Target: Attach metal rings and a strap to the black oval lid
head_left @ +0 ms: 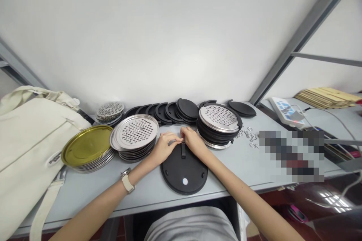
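Observation:
A round black disc point(183, 173) lies on the table in front of me, with a short black tab point(183, 151) near its far edge and a white round spot near its near edge. My left hand point(165, 146), a watch on its wrist, is closed in a pinch at the disc's far left edge. A small grey piece shows by its fingers, too little of it to name. My right hand point(192, 141) is closed just beyond the tab, its fingertips close to the left ones. What the right fingers grip is hidden.
Left stand stacked gold lids point(87, 147) and perforated metal plates point(138, 131). Black discs point(188, 108) line the wall; another plate-topped stack point(219, 117) is right of my hands. Metal rings point(252, 145) lie farther right. A cream bag point(34, 150) covers the left end.

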